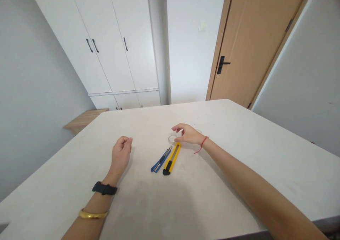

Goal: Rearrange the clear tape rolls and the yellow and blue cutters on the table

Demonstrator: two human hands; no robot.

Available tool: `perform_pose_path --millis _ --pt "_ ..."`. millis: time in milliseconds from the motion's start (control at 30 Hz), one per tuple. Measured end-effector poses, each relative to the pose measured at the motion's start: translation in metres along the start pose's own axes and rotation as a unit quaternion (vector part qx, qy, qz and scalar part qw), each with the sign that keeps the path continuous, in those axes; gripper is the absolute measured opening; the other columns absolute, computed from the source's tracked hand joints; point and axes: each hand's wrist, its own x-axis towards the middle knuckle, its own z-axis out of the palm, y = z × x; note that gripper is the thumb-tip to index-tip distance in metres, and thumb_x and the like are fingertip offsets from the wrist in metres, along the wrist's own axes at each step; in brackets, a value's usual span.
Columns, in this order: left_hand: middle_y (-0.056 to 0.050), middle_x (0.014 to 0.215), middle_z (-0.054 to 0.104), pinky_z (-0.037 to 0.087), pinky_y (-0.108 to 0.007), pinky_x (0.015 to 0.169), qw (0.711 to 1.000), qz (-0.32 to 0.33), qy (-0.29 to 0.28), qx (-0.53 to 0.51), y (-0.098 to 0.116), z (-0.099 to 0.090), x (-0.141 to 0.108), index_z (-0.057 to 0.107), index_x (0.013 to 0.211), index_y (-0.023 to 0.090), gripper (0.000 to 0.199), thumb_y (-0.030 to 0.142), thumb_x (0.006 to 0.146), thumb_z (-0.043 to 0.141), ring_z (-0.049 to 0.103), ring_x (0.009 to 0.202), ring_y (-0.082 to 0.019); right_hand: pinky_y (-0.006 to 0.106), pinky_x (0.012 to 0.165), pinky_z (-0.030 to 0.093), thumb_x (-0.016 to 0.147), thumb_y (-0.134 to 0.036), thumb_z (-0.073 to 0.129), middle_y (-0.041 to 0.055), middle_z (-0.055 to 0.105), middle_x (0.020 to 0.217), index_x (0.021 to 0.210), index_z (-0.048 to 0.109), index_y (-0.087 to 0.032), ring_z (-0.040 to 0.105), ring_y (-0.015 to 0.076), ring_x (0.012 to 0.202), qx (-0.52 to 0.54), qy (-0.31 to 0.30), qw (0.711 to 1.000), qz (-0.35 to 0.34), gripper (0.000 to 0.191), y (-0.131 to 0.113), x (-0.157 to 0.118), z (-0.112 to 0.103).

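Note:
A yellow snap-off utility knife (172,159) and a slimmer blue utility knife (161,159) lie side by side on the pale tabletop (164,118), angled and nearly touching. Behind them is a clear ring, probably a roll of transparent tape (172,138), partly hidden by my right hand (188,134). That hand hovers over the ring with curved, parted fingers and holds nothing. My left hand (121,153) rests to the left of the knives, its fingers loosely curled on nothing.
The table's far corner stands before a wooden door with a black handle (221,64). White cabinets (111,56) rise behind it, and a low wooden shelf (85,119) sits at the left wall. My left wrist wears a black watch and gold bangle.

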Motion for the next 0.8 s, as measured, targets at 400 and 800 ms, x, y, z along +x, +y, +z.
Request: perform_pose_path --millis 400,800 --pt "0.007 0.048 0.036 0.026 -0.024 0.045 1.0 0.005 0.004 0.007 0.009 0.001 -0.002 0.041 0.062 0.023 0.029 0.041 0.081 0.053 0.033 0.045 -0.011 0.032 0.078 0.051 0.056 -0.026 0.081 0.0072 0.066 0.098 0.102 0.07 -0.015 0.062 0.0202 0.086 -0.095 -0.023 0.994 0.051 0.048 0.016 0.009 0.019" --pt "0.008 0.048 0.036 0.026 -0.023 0.044 1.0 0.002 0.007 -0.002 0.005 0.0 -0.001 0.042 0.063 0.022 0.029 0.04 0.081 0.054 0.032 0.044 -0.01 0.03 0.075 0.05 0.06 -0.021 0.077 0.0093 0.067 0.101 0.103 0.07 -0.011 0.062 0.0193 0.087 -0.053 -0.015 0.997 0.05 0.044 0.007 0.01 0.013"
